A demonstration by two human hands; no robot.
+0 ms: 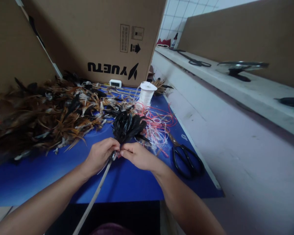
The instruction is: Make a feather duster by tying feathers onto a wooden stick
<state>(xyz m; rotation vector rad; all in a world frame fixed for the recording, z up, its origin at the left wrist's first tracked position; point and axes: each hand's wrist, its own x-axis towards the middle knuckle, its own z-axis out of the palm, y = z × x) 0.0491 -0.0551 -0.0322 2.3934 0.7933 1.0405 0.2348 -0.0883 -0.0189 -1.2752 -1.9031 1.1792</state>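
A feather duster in the making [127, 125] has a bunch of glossy black feathers bound at the end of a thin pale stick [95, 197], which slants down toward me. My left hand [101, 153] is closed at the base of the feathers, where they meet the stick. Opposite it, my right hand [138, 155] pinches at the same joint, thumb and forefinger together; a bit of white and red shows beneath the fingertips. Exactly what lies between those fingertips is hidden.
Brown and black feathers [63, 111] are heaped at the left. Beyond my hands stand a white spool [147, 93] and a tangle of red and clear strands [159, 125]. Black-handled scissors [186, 160] lie right. A cardboard box [100, 36] backs the blue table [137, 186].
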